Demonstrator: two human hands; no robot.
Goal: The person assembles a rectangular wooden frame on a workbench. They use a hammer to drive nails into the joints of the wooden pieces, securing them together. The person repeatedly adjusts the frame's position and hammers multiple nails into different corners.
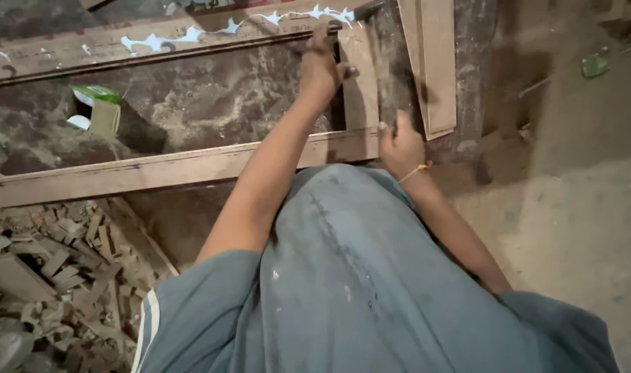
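Wooden frame (191, 166) assembly is at the corner joint: left hand (320, 65) clamps the short upright piece (360, 83), right hand (400, 146) fingers curl on its foot, squaring needed next.

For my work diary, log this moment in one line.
left hand: grips short upright board | right hand: on frame corner | wood scraps: beside

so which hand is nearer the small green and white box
Left. The left hand grips the wooden frame at its far corner, right of the green and white box; the right hand sits farther right.
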